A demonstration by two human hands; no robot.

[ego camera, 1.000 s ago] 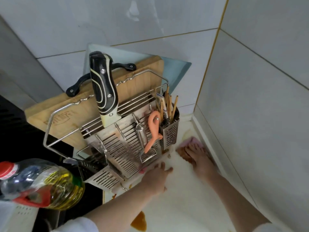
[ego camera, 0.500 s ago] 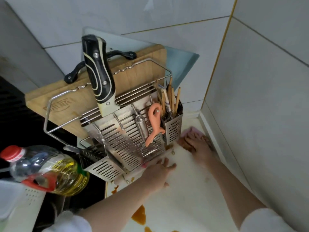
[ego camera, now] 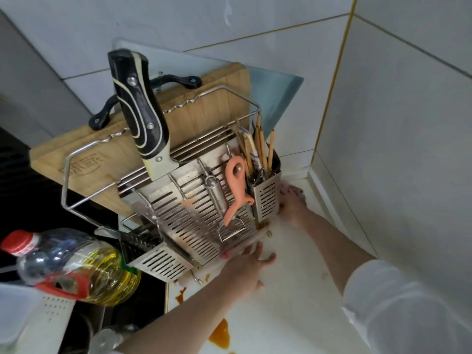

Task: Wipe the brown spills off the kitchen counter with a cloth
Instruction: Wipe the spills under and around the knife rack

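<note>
Head view showed, from the left, an oil bottle (ego camera: 74,267) lying beside a steel utensil rack (ego camera: 194,215) that carried a big knife (ego camera: 139,113) and leaned against a wooden board (ego camera: 204,103); the left hand (ego camera: 245,268) rested with spread fingers at its foot. Brown spills (ego camera: 221,333) lay on the counter (ego camera: 293,302) near the bottom edge. Further right, the right hand (ego camera: 293,205) pressed flat on a pink cloth (ego camera: 284,186), mostly hidden behind the chopstick holder (ego camera: 265,198); a careless swipe there risked jolting the rack and loosening the knife.
</note>
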